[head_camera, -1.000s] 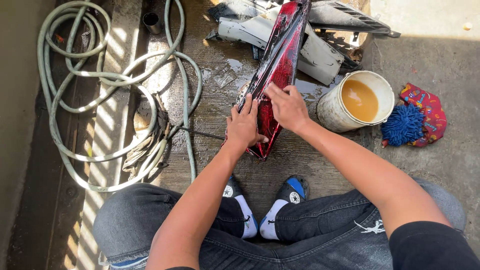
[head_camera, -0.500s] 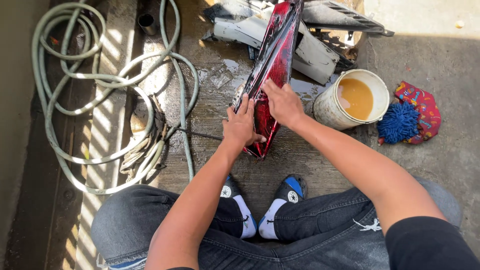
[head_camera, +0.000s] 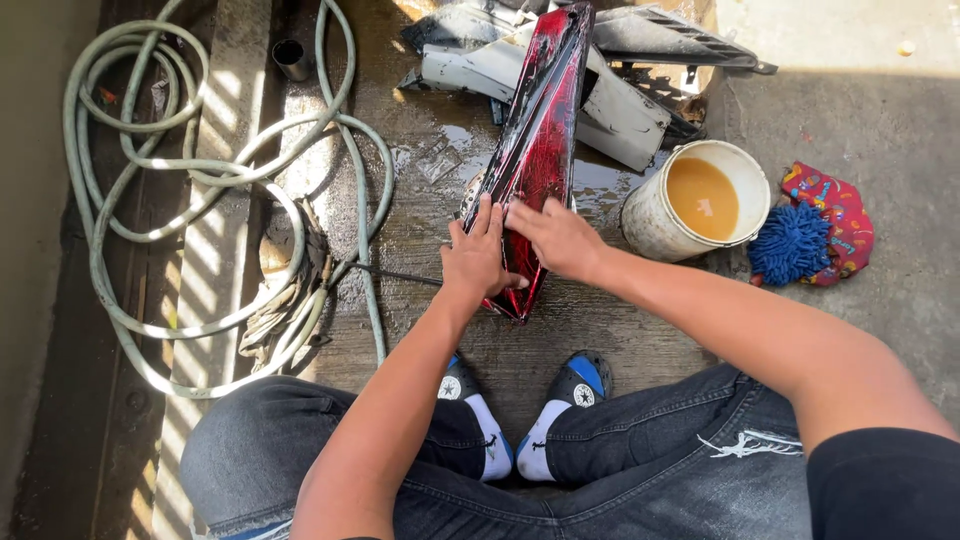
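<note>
left hand (head_camera: 478, 262) on red panel (head_camera: 535, 150) | right hand (head_camera: 555, 238) flat on it | bucket (head_camera: 655, 225) liquid, possibly soapy

One view only, worn on the head, looking almost straight down over the knees and shoes (head_camera: 520, 420) to the wet floor (head_camera: 600, 330), near enough for both forearms to fill the lower half. Facing forward and down, with the left hand (head_camera: 478, 262) and right hand (head_camera: 556, 238) close to centre on the red panel (head_camera: 540, 140). Reaching out to the coiled hose (head_camera: 150, 200) at left and the bucket (head_camera: 650, 225) at right; no second view to overlap.
</note>
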